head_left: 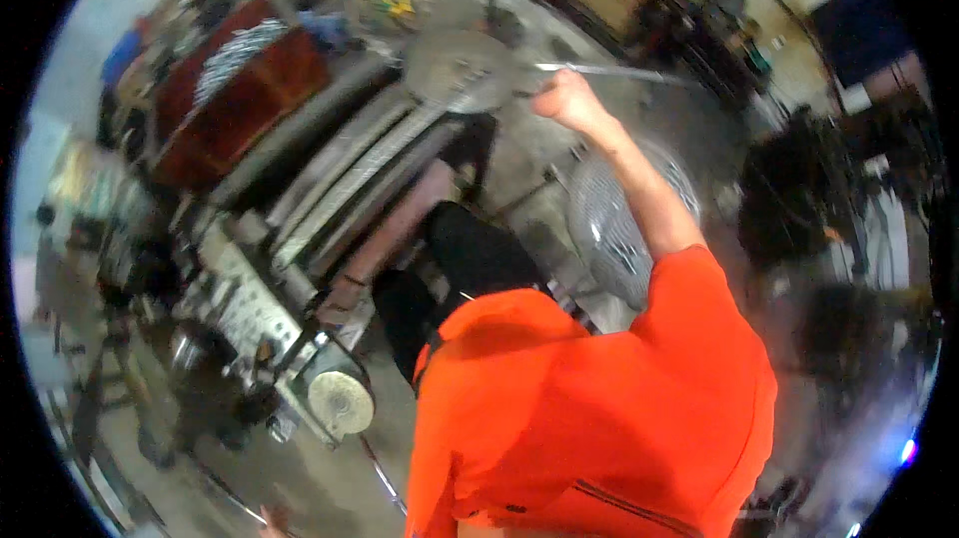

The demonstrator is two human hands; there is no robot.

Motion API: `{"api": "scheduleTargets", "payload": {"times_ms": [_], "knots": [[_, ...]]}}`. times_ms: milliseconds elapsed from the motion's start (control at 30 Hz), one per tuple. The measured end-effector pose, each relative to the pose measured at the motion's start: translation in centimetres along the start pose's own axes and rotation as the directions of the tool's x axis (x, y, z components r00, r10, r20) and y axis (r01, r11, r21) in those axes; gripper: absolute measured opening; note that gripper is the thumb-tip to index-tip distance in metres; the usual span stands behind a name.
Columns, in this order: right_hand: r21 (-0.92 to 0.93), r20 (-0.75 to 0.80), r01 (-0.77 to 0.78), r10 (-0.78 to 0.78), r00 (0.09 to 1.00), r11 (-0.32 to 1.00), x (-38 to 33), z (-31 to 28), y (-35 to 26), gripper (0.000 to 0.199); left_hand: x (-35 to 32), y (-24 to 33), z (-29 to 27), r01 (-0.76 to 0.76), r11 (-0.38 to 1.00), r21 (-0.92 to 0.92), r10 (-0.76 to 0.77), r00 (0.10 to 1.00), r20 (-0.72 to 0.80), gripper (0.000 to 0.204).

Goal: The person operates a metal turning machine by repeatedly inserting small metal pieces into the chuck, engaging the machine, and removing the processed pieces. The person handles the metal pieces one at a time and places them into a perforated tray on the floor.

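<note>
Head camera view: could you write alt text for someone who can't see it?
A person in an orange shirt raises the right hand, closed around a thin metal rod beside a round grey disc, in a cluttered, blurred workshop. The left forearm reaches down toward a grey machine; a wire fan guard lies nearby.

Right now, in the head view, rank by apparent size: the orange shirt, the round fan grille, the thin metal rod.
1. Orange shirt, though nearest the camera.
2. Fan grille.
3. Metal rod, held in the right hand.
</note>
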State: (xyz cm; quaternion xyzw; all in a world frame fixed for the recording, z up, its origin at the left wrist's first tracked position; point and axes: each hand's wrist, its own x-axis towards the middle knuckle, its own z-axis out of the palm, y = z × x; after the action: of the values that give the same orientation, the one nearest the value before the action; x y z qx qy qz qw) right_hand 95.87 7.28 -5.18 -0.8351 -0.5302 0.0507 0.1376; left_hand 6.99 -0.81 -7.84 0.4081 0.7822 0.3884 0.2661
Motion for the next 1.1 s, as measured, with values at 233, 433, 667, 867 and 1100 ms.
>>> {"api": "scheduleTargets", "payload": {"times_ms": [233,433,667,867,1100], "knots": [[-0.111,0.159,-0.618,0.628,0.762,0.778,-24.4,5.0,15.5,0.023,4.8,-1.4,3.1,0.085,0.994,0.066,-0.088,0.995,0.056,0.032],[-0.095,0.315,-0.376,0.386,0.867,0.922,-28.1,7.8,13.0,0.024,6.7,-2.4,2.4,0.112,0.991,0.079,-0.118,0.99,0.073,0.033],[-0.485,0.361,-0.043,0.246,0.9,0.873,-25.9,9.7,12.8,0.019,7.3,-5.5,-3.4,0.154,0.988,0.02,-0.155,0.986,0.065,0.033],[0.184,0.367,-0.306,0.224,0.903,0.934,-20.6,7.1,11.6,0.027,-1.2,7.9,0.6,-0.185,0.232,0.955,0.168,0.975,0.148,0.043],[0.77,-0.114,0.551,-0.78,0.616,0.322,-8.6,1.4,-18.8,0.041,-10.0,27.4,16.4,-0.307,0.899,-0.312,0.406,0.852,0.331,0.025]]}}
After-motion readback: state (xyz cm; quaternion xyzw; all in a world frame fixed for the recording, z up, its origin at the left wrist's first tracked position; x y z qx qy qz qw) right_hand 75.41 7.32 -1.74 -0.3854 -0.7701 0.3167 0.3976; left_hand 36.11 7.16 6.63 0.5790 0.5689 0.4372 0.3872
